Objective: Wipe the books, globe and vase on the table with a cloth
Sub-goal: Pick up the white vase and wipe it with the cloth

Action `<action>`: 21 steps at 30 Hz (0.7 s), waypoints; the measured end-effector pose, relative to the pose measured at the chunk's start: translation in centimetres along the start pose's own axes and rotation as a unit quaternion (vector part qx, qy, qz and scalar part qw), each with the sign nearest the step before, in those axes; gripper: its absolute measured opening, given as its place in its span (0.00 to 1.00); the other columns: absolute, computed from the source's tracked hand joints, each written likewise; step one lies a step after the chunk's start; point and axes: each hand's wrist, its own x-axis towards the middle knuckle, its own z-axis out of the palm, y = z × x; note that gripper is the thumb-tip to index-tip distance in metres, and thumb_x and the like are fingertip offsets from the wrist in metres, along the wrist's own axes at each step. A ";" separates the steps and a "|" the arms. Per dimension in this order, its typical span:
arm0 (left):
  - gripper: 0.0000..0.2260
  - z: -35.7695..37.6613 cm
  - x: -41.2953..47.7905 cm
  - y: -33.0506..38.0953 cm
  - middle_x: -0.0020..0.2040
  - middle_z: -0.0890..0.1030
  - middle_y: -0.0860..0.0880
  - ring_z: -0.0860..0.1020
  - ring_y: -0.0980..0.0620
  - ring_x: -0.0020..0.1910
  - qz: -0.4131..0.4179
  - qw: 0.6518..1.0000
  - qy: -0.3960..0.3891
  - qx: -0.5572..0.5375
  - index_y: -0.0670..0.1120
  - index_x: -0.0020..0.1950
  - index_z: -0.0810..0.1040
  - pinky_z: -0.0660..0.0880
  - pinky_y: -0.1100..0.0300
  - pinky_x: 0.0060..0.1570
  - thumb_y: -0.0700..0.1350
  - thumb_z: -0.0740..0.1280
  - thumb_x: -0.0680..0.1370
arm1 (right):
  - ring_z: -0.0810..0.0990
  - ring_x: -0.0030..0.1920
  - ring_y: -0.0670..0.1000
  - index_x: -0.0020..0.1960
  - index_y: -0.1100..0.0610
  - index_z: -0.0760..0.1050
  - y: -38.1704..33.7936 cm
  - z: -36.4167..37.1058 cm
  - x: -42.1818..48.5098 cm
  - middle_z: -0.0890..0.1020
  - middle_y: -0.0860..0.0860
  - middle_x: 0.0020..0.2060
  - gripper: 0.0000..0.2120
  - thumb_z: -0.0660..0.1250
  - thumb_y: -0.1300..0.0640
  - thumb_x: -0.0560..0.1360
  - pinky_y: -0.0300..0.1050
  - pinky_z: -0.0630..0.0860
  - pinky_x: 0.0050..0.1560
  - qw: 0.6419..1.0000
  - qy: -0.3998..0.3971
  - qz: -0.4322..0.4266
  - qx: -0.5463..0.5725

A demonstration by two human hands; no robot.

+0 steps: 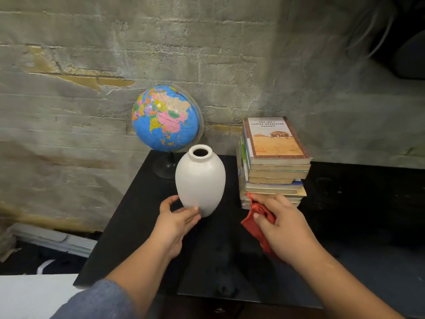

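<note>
Vase (200,180), globe (164,118) and books (276,166) share black counter (138,226) by brick wall (80,111)
Mid-frame, the left grip (178,218) lies released, its straight fingers and thumb touching the lower body of the upright white vase. Right of it, the right grip (279,223) is grasping a red cloth (254,226), whose upper end is just beside the bottom books of the stack at centre right. The globe stands behind the vase, upper centre

Matt white ceramic vase (200,180), glossy black table (220,268), rough plastered wall (92,54).
</note>
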 end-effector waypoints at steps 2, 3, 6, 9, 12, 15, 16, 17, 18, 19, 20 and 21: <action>0.34 1.4 0.9 0.3 0.59 0.76 0.41 0.80 0.42 0.54 -0.007 1.000 0.012 -0.012 0.55 0.69 0.62 0.76 0.48 0.59 0.34 0.72 0.71 | 0.68 0.64 0.44 0.68 0.42 0.72 0.4 -0.5 -0.1 0.73 0.38 0.57 0.20 0.66 0.54 0.77 0.40 0.65 0.66 1.000 0.004 0.004 0.003; 0.33 2.2 1.5 0.6 0.59 0.75 0.42 0.80 0.42 0.53 -0.010 1.000 0.019 -0.018 0.55 0.69 0.62 0.77 0.48 0.58 0.34 0.72 0.71 | 0.69 0.64 0.43 0.68 0.42 0.72 0.5 -0.8 -0.1 0.73 0.38 0.56 0.20 0.66 0.54 0.77 0.39 0.65 0.65 1.000 0.003 0.006 0.001; 0.29 4.3 3.7 0.9 0.61 0.72 0.42 0.79 0.42 0.53 -0.006 0.999 0.040 -0.023 0.54 0.65 0.63 0.79 0.52 0.54 0.34 0.72 0.72 | 0.68 0.63 0.40 0.68 0.42 0.71 0.9 -1.4 -0.1 0.72 0.36 0.56 0.21 0.66 0.55 0.77 0.33 0.62 0.62 1.000 0.004 0.005 -0.005; 0.27 6.0 5.4 1.3 0.61 0.71 0.43 0.78 0.43 0.54 -0.006 0.997 0.050 -0.053 0.49 0.68 0.64 0.79 0.53 0.52 0.35 0.70 0.74 | 0.65 0.65 0.39 0.68 0.41 0.70 1.4 -1.6 -0.2 0.71 0.35 0.59 0.21 0.66 0.54 0.77 0.34 0.60 0.63 1.000 0.003 0.014 -0.002; 0.24 6.8 6.5 1.5 0.60 0.73 0.44 0.77 0.44 0.56 -0.024 0.995 0.036 -0.085 0.45 0.69 0.66 0.78 0.54 0.53 0.36 0.69 0.75 | 0.64 0.64 0.37 0.69 0.41 0.70 1.8 -1.7 -0.3 0.69 0.33 0.58 0.21 0.67 0.54 0.77 0.33 0.59 0.63 1.000 0.000 0.019 0.002; 0.18 7.4 6.9 1.2 0.61 0.75 0.43 0.76 0.46 0.60 -0.025 0.996 0.017 -0.083 0.40 0.65 0.70 0.74 0.54 0.61 0.38 0.68 0.76 | 0.65 0.61 0.36 0.68 0.41 0.71 2.0 -1.6 -0.2 0.70 0.33 0.56 0.20 0.66 0.54 0.77 0.25 0.59 0.57 1.000 -0.004 0.021 0.007; 0.16 7.7 6.9 1.1 0.60 0.75 0.43 0.75 0.46 0.62 -0.025 0.997 0.009 -0.075 0.39 0.63 0.71 0.73 0.54 0.63 0.39 0.68 0.76 | 0.65 0.60 0.36 0.68 0.41 0.71 2.1 -1.6 -0.2 0.70 0.34 0.56 0.20 0.66 0.54 0.77 0.24 0.60 0.54 1.000 -0.005 0.022 0.008; 0.15 8.0 6.8 1.1 0.60 0.76 0.43 0.74 0.45 0.64 -0.027 0.997 0.002 -0.066 0.39 0.62 0.72 0.71 0.53 0.65 0.39 0.68 0.76 | 0.66 0.59 0.37 0.68 0.41 0.71 2.2 -1.5 -0.2 0.71 0.35 0.56 0.20 0.66 0.54 0.77 0.24 0.61 0.52 1.000 -0.007 0.023 0.009; 0.16 8.2 6.7 1.1 0.61 0.75 0.43 0.72 0.45 0.65 -0.028 0.998 -0.005 -0.056 0.39 0.63 0.72 0.70 0.53 0.67 0.39 0.68 0.76 | 0.66 0.60 0.37 0.68 0.41 0.71 2.3 -1.4 -0.1 0.71 0.35 0.55 0.20 0.66 0.54 0.77 0.25 0.61 0.52 1.000 -0.008 0.022 0.009; 0.17 8.4 6.7 1.2 0.63 0.74 0.43 0.71 0.45 0.67 -0.028 0.998 -0.014 -0.046 0.39 0.64 0.72 0.68 0.52 0.68 0.40 0.68 0.76 | 0.67 0.60 0.38 0.68 0.41 0.71 2.3 -1.4 -0.1 0.71 0.35 0.55 0.20 0.66 0.54 0.77 0.25 0.61 0.53 1.000 -0.008 0.023 0.009; 0.19 8.5 6.7 1.3 0.66 0.73 0.43 0.70 0.45 0.68 -0.027 0.999 -0.023 -0.037 0.39 0.66 0.71 0.67 0.52 0.69 0.40 0.68 0.77 | 0.67 0.60 0.38 0.68 0.41 0.71 2.4 -1.4 -0.1 0.71 0.35 0.55 0.20 0.66 0.54 0.77 0.26 0.62 0.52 1.000 -0.009 0.024 0.010; 0.20 8.5 6.8 1.4 0.67 0.72 0.43 0.69 0.45 0.69 -0.026 0.999 -0.031 -0.029 0.39 0.67 0.70 0.66 0.51 0.70 0.40 0.68 0.77 | 0.67 0.59 0.38 0.68 0.40 0.71 2.4 -1.3 -0.1 0.71 0.36 0.54 0.20 0.66 0.54 0.77 0.25 0.62 0.51 1.000 -0.011 0.026 0.011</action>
